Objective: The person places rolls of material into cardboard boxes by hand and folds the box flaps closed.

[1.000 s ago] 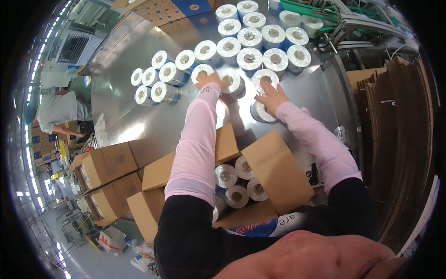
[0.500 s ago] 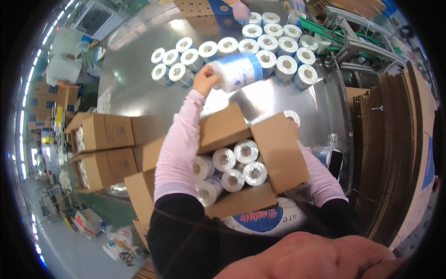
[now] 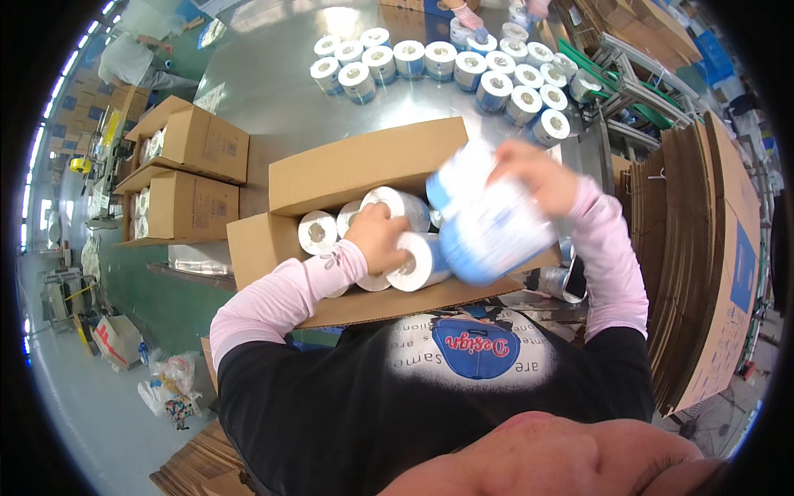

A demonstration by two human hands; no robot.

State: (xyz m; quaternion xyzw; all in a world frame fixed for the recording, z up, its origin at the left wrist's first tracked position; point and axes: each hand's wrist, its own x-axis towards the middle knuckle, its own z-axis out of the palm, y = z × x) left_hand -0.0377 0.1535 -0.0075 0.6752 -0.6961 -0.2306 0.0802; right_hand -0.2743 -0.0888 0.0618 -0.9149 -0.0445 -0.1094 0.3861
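Half a second on, the blue-and-white wrapped roll [image 3: 488,219] is off the steel surface [image 3: 273,78] and blurs at frame centre-right above the open cardboard box [image 3: 356,169], with the right hand [image 3: 538,174] curled over its top, its grip closed on it as far as the blur shows. At frame centre the left hand [image 3: 380,240] presses fingers-down on the white rolls [image 3: 413,260] already packed. Judging by this, the moving roll could jam against a neighbour, catch those fingers, or slip loose if held by one end only.

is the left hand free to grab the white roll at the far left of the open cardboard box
Probably yes. The left hand rests on rolls inside the open cardboard box, and the white roll lies uncovered just beside it, with nothing between.
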